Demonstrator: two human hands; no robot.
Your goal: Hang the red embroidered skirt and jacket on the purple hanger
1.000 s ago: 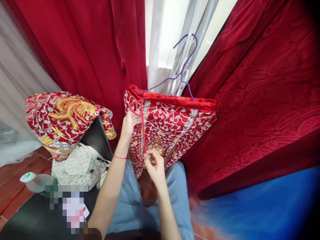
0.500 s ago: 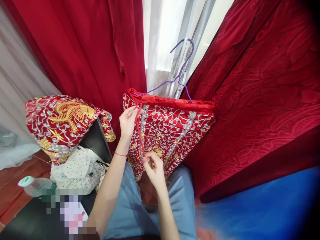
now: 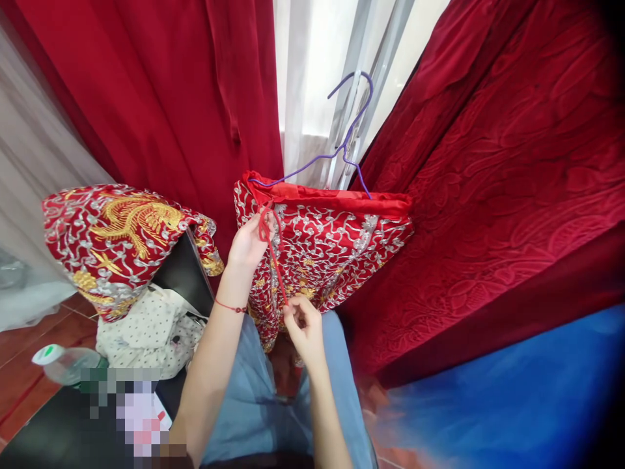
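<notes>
The right hand [image 3: 303, 326] pinches the lower end of a thin red cord [image 3: 273, 257]; the left hand [image 3: 248, 242], at 11 o'clock from it, has its grip closed on the cord's loop. The cord lies against an embroidered red garment [image 3: 332, 247] that hangs on a purple wire hanger [image 3: 342, 146]. A second embroidered cloth [image 3: 117, 234] is at 9 o'clock.

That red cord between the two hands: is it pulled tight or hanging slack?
Tight: the red cord runs straight from the left hand down to the right hand, both pinching it.
</notes>
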